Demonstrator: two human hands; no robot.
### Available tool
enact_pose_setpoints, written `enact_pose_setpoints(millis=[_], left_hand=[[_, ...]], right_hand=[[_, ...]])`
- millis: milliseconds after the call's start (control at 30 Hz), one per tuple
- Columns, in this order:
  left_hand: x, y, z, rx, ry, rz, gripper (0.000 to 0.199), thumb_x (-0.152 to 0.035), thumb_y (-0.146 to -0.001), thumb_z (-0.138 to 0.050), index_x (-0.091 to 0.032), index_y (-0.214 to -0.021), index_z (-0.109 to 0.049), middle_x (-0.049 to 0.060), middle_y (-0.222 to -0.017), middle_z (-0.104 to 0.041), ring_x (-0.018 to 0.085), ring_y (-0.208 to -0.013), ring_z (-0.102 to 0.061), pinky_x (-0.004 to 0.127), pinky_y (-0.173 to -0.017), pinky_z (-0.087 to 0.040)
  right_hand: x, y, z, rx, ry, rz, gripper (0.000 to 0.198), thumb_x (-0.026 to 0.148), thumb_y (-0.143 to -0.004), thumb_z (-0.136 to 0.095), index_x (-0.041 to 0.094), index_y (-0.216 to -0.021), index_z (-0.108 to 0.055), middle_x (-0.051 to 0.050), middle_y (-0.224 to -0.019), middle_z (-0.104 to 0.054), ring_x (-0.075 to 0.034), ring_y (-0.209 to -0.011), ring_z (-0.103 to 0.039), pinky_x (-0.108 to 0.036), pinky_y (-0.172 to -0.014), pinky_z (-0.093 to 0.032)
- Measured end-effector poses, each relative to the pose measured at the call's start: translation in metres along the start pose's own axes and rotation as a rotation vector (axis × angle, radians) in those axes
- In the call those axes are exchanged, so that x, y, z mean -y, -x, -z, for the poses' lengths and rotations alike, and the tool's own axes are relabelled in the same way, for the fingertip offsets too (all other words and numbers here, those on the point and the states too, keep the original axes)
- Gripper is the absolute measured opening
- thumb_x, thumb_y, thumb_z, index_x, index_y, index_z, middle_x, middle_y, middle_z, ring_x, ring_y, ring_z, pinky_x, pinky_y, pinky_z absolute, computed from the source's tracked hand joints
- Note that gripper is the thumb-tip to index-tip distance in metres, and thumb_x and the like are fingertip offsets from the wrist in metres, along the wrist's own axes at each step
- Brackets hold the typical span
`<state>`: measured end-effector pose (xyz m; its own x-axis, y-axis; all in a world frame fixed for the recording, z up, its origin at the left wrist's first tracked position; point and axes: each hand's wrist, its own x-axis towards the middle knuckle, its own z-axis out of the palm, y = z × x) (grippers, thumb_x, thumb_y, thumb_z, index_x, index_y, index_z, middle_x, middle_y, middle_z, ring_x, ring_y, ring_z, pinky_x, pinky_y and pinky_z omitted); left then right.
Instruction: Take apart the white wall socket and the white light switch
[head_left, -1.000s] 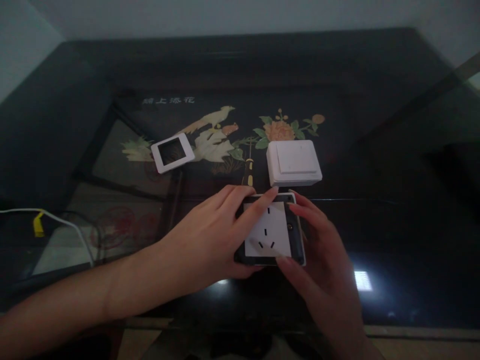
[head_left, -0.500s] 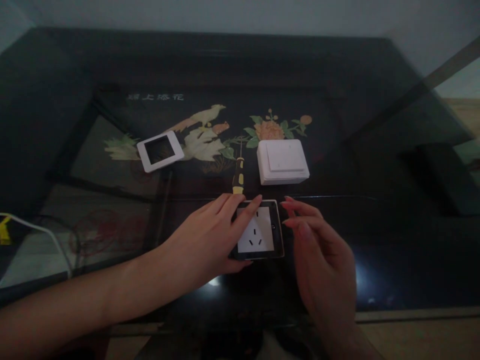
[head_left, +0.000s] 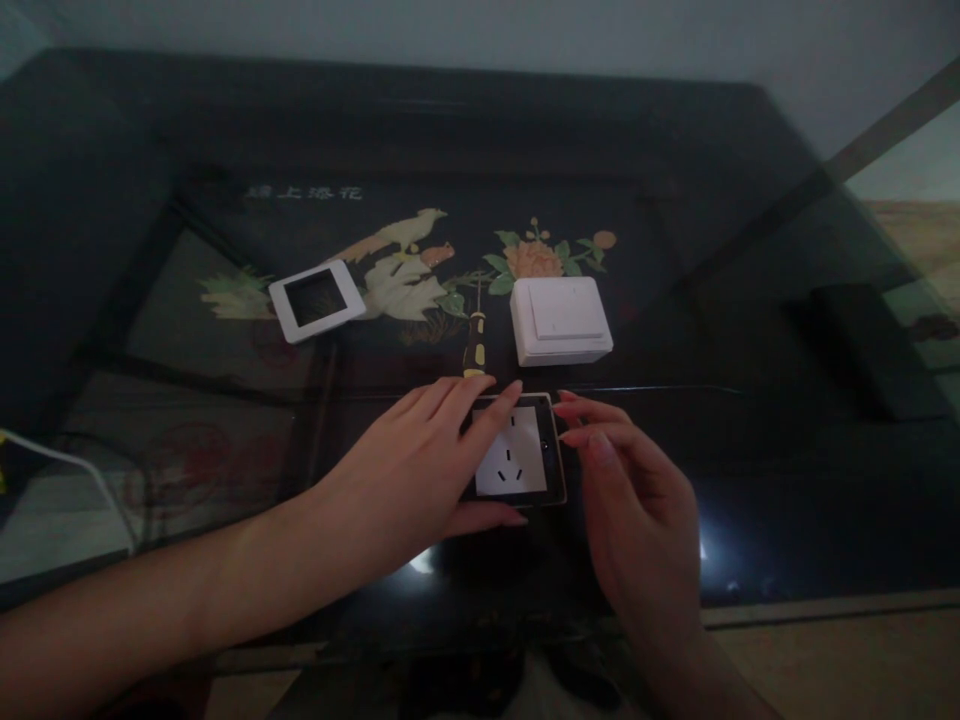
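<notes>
A wall socket [head_left: 511, 470] with a white face and a dark surround lies on the dark table near the front. My left hand [head_left: 420, 450] grips it from the left, fingers over its top and thumb along its near edge. Close against its right edge, my right hand [head_left: 637, 490] has its fingertips drawn together beside a small screw [head_left: 545, 445] in the surround. Whatever those fingers pinch, if anything, is hidden. Just beyond the socket lies a black-and-yellow screwdriver [head_left: 475, 345], tip pointing away, its handle end near my left fingers.
A white square frame [head_left: 285, 320] lies at the back left. Behind and right of the socket sits a white switch on a box [head_left: 564, 320]. A white cable [head_left: 82, 462] runs along the left side. The glossy table [head_left: 750, 500] has a bird-and-flower picture.
My right fingertips have come slightly closer to the socket's right edge. My left hand keeps its hold. The whole view has shifted a little.
</notes>
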<state>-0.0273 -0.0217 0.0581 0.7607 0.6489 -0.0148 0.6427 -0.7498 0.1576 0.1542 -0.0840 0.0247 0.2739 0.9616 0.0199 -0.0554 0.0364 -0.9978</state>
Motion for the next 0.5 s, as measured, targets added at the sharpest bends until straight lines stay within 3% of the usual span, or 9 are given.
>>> enact_pose_setpoints(millis=[167,333,500], left_hand=[[0.008,-0.007,0.005,-0.105,0.049,-0.018,0.048,-0.036,-0.093,-0.064,-0.012,-0.135,-0.056,0.015,-0.124,-0.067,0.034,-0.109,-0.065,0.051,-0.088,-0.059],[0.025,-0.013,-0.003,-0.194,0.095,0.004,0.033,-0.025,-0.094,-0.06,-0.013,-0.125,-0.064,0.012,-0.113,-0.072,0.032,-0.102,-0.069,0.047,-0.083,-0.06],[0.044,-0.022,-0.019,-0.391,0.42,0.042,0.021,-0.018,-0.095,-0.053,-0.015,-0.103,-0.072,0.005,-0.095,-0.075,0.02,-0.085,-0.071,0.03,-0.074,-0.054]], right_hand=[[0.001,-0.001,0.001,-0.006,0.012,0.052,0.016,0.023,-0.096,-0.06,0.028,-0.088,-0.074,0.0,-0.111,-0.068,-0.02,-0.125,-0.057,-0.04,-0.104,-0.045],[0.004,-0.005,0.007,0.006,0.11,0.198,0.017,0.02,-0.095,-0.061,0.028,-0.089,-0.074,0.001,-0.104,-0.071,-0.017,-0.118,-0.061,-0.035,-0.099,-0.048],[0.021,-0.03,0.019,0.127,0.443,0.447,0.014,0.017,-0.094,-0.061,0.024,-0.088,-0.072,0.0,-0.095,-0.071,-0.014,-0.106,-0.066,-0.031,-0.095,-0.051]])
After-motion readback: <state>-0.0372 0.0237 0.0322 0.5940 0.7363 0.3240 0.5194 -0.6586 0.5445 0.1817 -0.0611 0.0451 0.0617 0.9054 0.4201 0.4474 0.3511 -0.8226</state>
